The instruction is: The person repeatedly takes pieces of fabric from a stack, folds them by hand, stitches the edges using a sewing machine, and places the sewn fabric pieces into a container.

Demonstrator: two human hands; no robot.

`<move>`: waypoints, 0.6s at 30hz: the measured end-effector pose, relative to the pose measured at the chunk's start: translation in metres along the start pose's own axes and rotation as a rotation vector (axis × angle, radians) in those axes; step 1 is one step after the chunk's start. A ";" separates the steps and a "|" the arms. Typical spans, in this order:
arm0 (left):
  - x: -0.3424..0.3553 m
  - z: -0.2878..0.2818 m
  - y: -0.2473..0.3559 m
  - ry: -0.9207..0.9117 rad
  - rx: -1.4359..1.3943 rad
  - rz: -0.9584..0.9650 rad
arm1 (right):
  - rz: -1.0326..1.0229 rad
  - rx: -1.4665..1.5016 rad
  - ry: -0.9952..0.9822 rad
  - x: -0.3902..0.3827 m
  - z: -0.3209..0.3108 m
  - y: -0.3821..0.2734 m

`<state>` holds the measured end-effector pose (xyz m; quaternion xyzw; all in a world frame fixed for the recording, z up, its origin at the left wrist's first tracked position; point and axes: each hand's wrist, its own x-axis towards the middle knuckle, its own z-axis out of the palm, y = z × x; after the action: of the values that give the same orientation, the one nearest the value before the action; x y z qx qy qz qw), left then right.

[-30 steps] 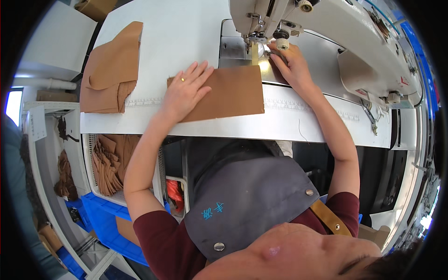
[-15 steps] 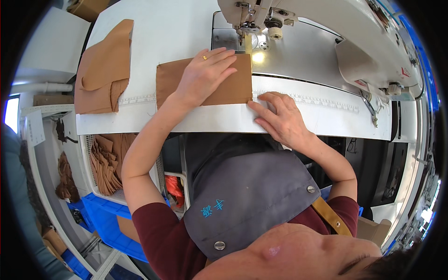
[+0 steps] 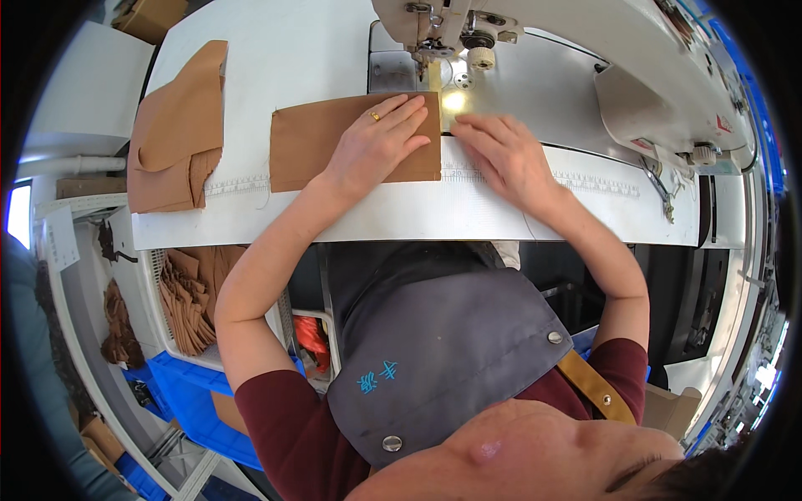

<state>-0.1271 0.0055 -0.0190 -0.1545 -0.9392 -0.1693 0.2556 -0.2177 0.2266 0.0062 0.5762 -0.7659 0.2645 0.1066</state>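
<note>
A brown rectangular fabric piece (image 3: 311,142) lies flat on the white sewing table, its right edge by the metal plate of the sewing machine (image 3: 451,29). Resting flat on it is my left hand (image 3: 380,138), fingers stretched toward the upper right corner, a ring on one finger. My right hand (image 3: 505,154) is just right of the fabric, over the table's ruler strip and the plate's edge. Its fingers are extended and hold nothing that I can see. The machine's needle and presser foot (image 3: 424,68) stand just beyond the fabric's far edge.
A stack of brown fabric pieces (image 3: 180,134) lies at the table's left. Below it, a white basket (image 3: 159,296) holds more cut pieces, beside a blue crate (image 3: 196,409). Small metal tools (image 3: 662,192) lie at the table's right end.
My right hand has left the fabric's lower right corner and moved up toward the machine plate. My left hand stays flat on the fabric; the whole view has shifted slightly.
</note>
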 end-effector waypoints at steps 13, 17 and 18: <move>0.019 0.002 -0.031 0.001 -0.061 -0.025 | -0.095 -0.166 0.046 0.037 0.033 0.034; 0.022 0.004 -0.037 0.028 0.010 0.042 | -0.028 -0.144 0.022 0.037 0.034 0.033; 0.023 0.005 -0.039 0.039 0.031 0.066 | -0.024 -0.145 0.038 0.038 0.034 0.033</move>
<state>-0.1629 -0.0224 -0.0197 -0.1783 -0.9309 -0.1493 0.2818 -0.2554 0.1837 -0.0143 0.5712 -0.7738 0.2180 0.1655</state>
